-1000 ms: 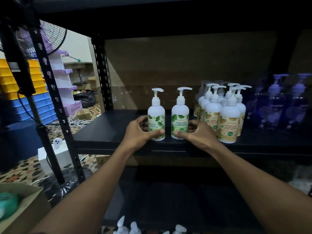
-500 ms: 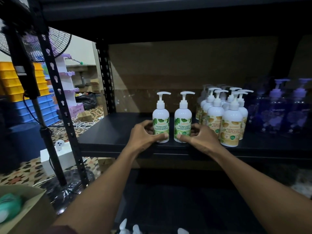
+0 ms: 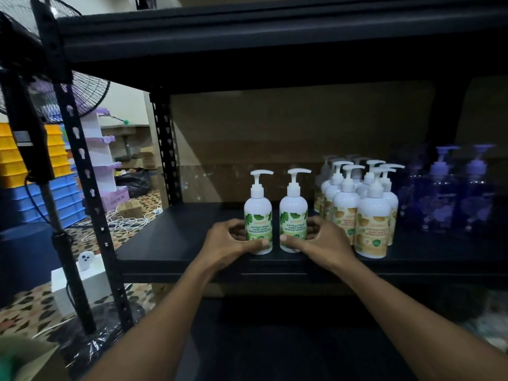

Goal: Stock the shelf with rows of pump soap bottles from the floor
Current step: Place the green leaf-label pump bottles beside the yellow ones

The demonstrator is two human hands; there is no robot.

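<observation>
Two white pump bottles with green leaf labels stand upright side by side near the front edge of the black shelf (image 3: 170, 243). My left hand (image 3: 228, 243) is wrapped around the left green-label bottle (image 3: 257, 207). My right hand (image 3: 321, 240) grips the right green-label bottle (image 3: 293, 207). Just to the right stand rows of several white bottles with orange labels (image 3: 371, 213), close to my right hand. Further right are purple pump bottles (image 3: 456, 204) in shadow.
The shelf's left half is bare black board. A black upright post (image 3: 82, 193) and a standing fan (image 3: 68, 97) are at the left. Yellow and blue bins (image 3: 16, 171), a white box (image 3: 82, 284) and cables lie on the patterned floor beyond.
The two green-label bottles and both hands have stayed in place on the shelf. The view has tilted upward, so the floor bottles at the bottom edge dropped out of sight.
</observation>
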